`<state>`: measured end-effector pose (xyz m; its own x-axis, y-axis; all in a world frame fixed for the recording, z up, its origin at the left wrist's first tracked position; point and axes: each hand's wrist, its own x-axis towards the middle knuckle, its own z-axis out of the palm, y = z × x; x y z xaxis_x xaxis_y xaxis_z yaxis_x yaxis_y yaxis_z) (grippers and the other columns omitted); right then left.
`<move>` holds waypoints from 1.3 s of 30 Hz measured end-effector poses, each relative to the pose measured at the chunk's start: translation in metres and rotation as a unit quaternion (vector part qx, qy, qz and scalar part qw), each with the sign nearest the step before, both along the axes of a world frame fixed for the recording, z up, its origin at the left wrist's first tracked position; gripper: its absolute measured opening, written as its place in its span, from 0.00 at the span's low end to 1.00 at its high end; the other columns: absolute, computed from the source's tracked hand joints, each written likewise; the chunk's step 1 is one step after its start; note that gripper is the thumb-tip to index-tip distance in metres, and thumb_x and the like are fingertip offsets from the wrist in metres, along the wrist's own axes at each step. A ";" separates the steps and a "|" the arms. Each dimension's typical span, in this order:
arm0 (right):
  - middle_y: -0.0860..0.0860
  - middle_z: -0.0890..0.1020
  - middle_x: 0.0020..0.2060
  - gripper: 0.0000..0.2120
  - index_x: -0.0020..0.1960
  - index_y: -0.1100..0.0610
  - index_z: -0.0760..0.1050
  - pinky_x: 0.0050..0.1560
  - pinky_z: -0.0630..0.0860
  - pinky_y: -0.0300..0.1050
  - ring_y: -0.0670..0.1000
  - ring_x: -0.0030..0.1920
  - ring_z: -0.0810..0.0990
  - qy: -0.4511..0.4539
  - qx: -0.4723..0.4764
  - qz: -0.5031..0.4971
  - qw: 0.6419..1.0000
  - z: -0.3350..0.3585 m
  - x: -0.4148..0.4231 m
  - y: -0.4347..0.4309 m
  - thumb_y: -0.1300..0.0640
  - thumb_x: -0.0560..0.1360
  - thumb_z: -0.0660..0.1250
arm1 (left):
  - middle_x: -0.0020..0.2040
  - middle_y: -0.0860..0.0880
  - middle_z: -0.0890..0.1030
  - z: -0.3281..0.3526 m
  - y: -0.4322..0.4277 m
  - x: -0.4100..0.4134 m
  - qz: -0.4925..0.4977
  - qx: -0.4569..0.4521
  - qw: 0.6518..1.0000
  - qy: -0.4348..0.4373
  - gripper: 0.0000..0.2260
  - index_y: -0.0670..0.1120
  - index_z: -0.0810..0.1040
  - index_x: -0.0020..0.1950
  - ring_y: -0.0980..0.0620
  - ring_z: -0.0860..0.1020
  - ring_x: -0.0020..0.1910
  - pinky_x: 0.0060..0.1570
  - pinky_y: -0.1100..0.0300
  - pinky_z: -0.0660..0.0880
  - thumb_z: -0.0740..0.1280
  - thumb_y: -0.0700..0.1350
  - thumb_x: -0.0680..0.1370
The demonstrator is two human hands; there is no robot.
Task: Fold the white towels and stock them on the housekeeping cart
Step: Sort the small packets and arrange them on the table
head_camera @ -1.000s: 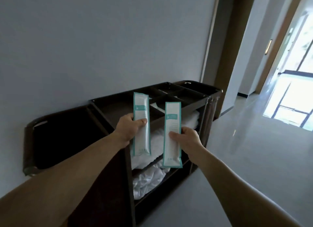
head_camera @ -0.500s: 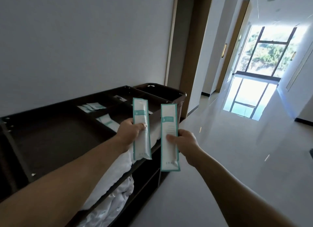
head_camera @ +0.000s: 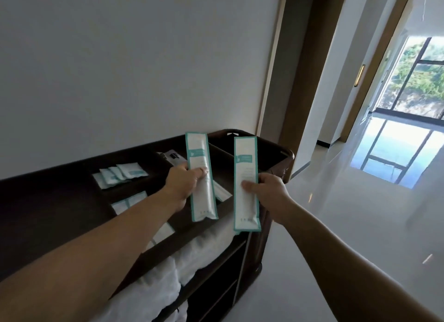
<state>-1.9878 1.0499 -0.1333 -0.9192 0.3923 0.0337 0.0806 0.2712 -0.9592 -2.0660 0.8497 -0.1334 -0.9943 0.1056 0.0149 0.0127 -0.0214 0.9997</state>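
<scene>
Fingers occupied: my left hand [head_camera: 180, 188] pinches one slim packet [head_camera: 201, 177], my right hand [head_camera: 270, 193] a second packet [head_camera: 246, 184], over the cart [head_camera: 60, 184] top. The white towels [head_camera: 209, 249] lie on the shelf below, at its front edge: soft, limp, light. I would grip a folded edge.

Left hand [head_camera: 179, 189] grips packet [head_camera: 197, 151], right hand [head_camera: 270, 196] second packet [head_camera: 246, 153], above cart [head_camera: 60, 201]; towels [head_camera: 204, 249], likely, beneath

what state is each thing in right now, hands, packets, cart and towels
left hand: grips left packet, thumb on front
left packet: upright over the cart tray
right hand: pinches right packet mid-length
right packet: upright, apart from the left one
small sachets: lying flat in the tray
white towels: lying on the shelf under the tray
cart: parked against the wall
</scene>
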 end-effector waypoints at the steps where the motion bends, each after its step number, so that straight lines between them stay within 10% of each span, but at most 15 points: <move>1: 0.47 0.86 0.41 0.05 0.42 0.50 0.81 0.43 0.82 0.43 0.48 0.42 0.86 0.002 0.000 0.010 1.000 -0.001 -0.018 0.007 0.59 0.73 0.76 | 0.49 0.43 0.82 -0.001 0.005 -0.010 0.010 0.003 1.000 -0.002 0.08 0.42 0.80 0.56 0.48 0.80 0.42 0.39 0.58 0.76 0.70 0.38 0.77; 5: 0.44 0.85 0.38 0.07 0.40 0.48 0.80 0.33 0.77 0.35 0.42 0.36 0.84 0.016 0.010 0.073 0.997 -0.004 -0.094 0.032 0.58 0.73 0.76 | 0.49 0.45 0.83 -0.004 0.025 -0.048 0.073 -0.002 0.997 -0.005 0.07 0.43 0.81 0.54 0.47 0.81 0.45 0.41 0.57 0.77 0.72 0.40 0.77; 14: 0.50 0.85 0.44 0.07 0.42 0.50 0.78 0.48 0.83 0.50 0.51 0.44 0.85 -0.042 0.051 0.232 0.971 -0.032 -0.222 0.058 0.57 0.73 0.76 | 0.44 0.49 0.83 0.000 0.045 -0.092 0.255 -0.024 0.967 -0.011 0.03 0.46 0.82 0.49 0.52 0.81 0.41 0.33 0.62 0.73 0.72 0.42 0.75; 19: 0.48 0.86 0.41 0.06 0.45 0.55 0.81 0.33 0.79 0.39 0.45 0.38 0.85 -0.183 0.098 0.331 0.921 -0.073 -0.249 0.056 0.58 0.72 0.78 | 0.43 0.50 0.84 -0.014 0.046 -0.093 0.313 -0.043 0.948 -0.026 0.04 0.47 0.82 0.49 0.53 0.82 0.40 0.33 0.63 0.74 0.73 0.43 0.75; 39: 0.46 0.78 0.35 0.19 0.40 0.51 0.72 0.27 0.66 0.40 0.44 0.33 0.76 -0.220 0.344 0.345 0.845 -0.082 -0.256 0.064 0.41 0.67 0.79 | 0.46 0.47 0.84 -0.018 0.065 -0.124 0.266 -0.060 0.961 -0.046 0.02 0.47 0.82 0.48 0.48 0.83 0.45 0.39 0.57 0.75 0.71 0.44 0.76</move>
<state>-2.2437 1.1139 -0.2155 -0.9041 -0.2148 -0.3693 -0.0157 0.8806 -0.4736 -2.1896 0.9142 -0.1518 -0.9045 -0.4226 -0.0570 -0.0997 0.0795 0.9918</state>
